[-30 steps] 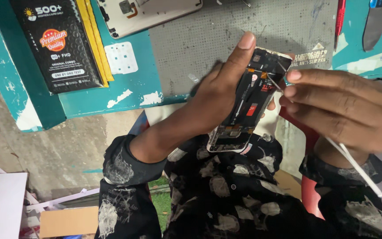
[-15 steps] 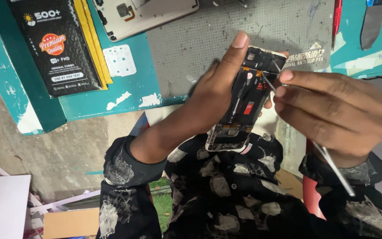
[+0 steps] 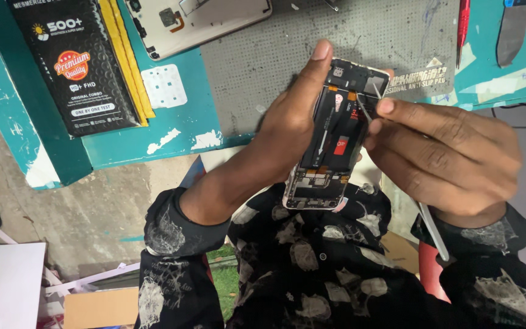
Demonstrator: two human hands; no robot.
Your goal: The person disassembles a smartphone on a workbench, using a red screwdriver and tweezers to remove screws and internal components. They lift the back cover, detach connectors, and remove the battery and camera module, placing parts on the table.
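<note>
My left hand (image 3: 293,119) grips an opened smartphone (image 3: 336,137) with its back cover off, so the black internals and orange flex cables show. My index finger runs up the phone's left edge. My right hand (image 3: 445,161) pinches metal tweezers (image 3: 366,109); their tips touch the upper part of the phone's inside, near the camera end. The tweezers' long handle (image 3: 433,228) sticks out below my right palm. Both hands hover above my lap, just in front of the bench edge.
A grey anti-slip mat (image 3: 263,55) lies on the teal workbench (image 3: 153,140). A black packaged box (image 3: 77,64) with yellow sheets sits at left, a white phone back panel (image 3: 202,21) behind it. A red tool (image 3: 462,30) and a blade (image 3: 512,30) lie at top right.
My right hand has shifted slightly, bringing the tweezers' tips onto the upper inside of the phone. The left hand keeps its hold on the phone.
</note>
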